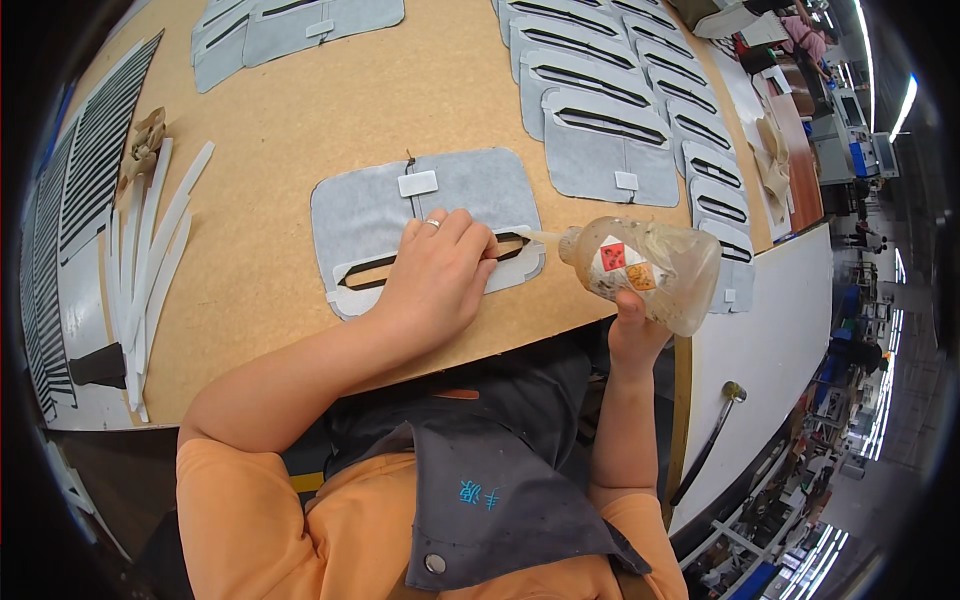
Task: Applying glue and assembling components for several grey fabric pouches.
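In front of me on the table lies a grey panel with rounded corners, a small white rectangular piece and a long slot edged in black. My left hand rests across the slot, its fingers bent and pinched together at the slot's edge; the fingertips are partly hidden. A translucent, stained squeeze bottle is gripped in my right hand, tilted on its side. Its thin nozzle points left, with the tip at the slot's right end.
Overlapping rows of similar grey panels cover the right of the table; more panels lie at the far edge. White strips and black-striped sheets are on the left. A hammer-like tool lies on a white surface at right.
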A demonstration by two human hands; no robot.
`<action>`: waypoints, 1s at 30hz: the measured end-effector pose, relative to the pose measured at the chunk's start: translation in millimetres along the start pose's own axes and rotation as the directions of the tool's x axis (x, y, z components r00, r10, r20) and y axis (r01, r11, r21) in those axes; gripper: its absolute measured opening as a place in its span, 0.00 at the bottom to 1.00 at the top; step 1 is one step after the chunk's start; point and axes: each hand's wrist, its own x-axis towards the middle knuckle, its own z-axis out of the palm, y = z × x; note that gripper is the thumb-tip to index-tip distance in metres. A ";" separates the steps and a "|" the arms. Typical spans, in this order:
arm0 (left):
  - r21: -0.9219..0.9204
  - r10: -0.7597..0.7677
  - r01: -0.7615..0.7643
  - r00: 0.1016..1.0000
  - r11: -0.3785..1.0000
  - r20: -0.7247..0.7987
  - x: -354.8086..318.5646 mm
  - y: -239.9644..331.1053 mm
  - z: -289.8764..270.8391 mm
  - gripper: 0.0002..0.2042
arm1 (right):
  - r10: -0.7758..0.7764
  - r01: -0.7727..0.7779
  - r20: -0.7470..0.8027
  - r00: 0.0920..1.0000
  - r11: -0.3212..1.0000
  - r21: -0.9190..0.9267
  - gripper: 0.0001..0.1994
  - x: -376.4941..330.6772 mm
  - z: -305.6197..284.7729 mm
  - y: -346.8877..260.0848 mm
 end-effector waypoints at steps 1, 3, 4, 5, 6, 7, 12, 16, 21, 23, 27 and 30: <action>0.000 0.003 -0.003 1.000 1.000 -0.001 -0.1 0.1 -0.5 0.05 | 0.000 0.000 -0.002 1.000 1.000 0.000 0.40 0.2 -0.5 -0.6; -0.011 -0.012 0.012 1.000 1.000 0.024 0.4 1.3 -3.4 0.05 | -0.020 0.016 -0.025 0.999 0.986 -0.165 0.40 0.7 -3.3 -1.7; -0.019 -0.030 0.031 0.998 0.999 0.047 0.8 1.3 -5.1 0.06 | -0.022 0.018 -0.027 0.999 0.987 -0.161 0.40 3.4 -6.8 -1.2; -0.014 -0.029 0.030 0.999 0.999 0.046 2.2 0.8 -9.2 0.06 | 0.000 -0.005 -0.146 0.989 0.999 -0.038 0.38 8.3 -13.2 -1.3; -0.020 -0.049 0.048 0.999 0.999 -0.018 5.1 -0.9 -16.2 0.07 | 0.036 -0.013 -0.260 0.965 0.996 0.089 0.36 12.9 -20.1 -2.9; -0.038 -0.062 0.059 0.995 0.998 -0.079 10.3 -5.5 -20.6 0.09 | 0.193 -0.063 -0.333 0.923 0.929 0.364 0.34 17.2 -28.7 -12.0; 0.247 -0.328 0.287 0.934 0.925 0.143 36.8 -48.9 -74.9 0.20 | 0.459 -0.043 -0.036 0.888 0.160 0.986 0.32 38.8 -65.9 -27.9; 0.089 -0.455 0.470 0.762 0.878 0.461 51.9 -25.5 -91.4 0.21 | 0.476 -0.041 -0.029 0.879 0.135 0.990 0.32 28.4 -62.9 -18.9; -0.581 -0.563 0.528 0.815 0.619 0.140 -26.6 -5.3 -91.6 0.14 | 0.595 -0.229 -0.099 0.798 0.450 0.863 0.31 16.7 -41.6 -17.1; -0.568 -0.556 0.715 0.688 0.408 0.467 -60.1 -0.5 -90.3 0.14 | 0.588 -0.297 -0.089 0.804 0.525 0.798 0.32 8.6 -30.9 -12.3; -0.272 -0.345 0.862 0.434 0.428 0.832 -59.7 35.4 -110.4 0.11 | 0.517 -0.388 -0.067 0.854 0.716 0.580 0.35 -10.3 -15.8 -2.2; -0.239 -0.192 0.508 0.656 0.827 0.730 -46.8 37.0 -95.2 0.08 | 0.427 -0.334 -0.113 0.897 0.824 0.457 0.38 -15.6 -12.6 1.1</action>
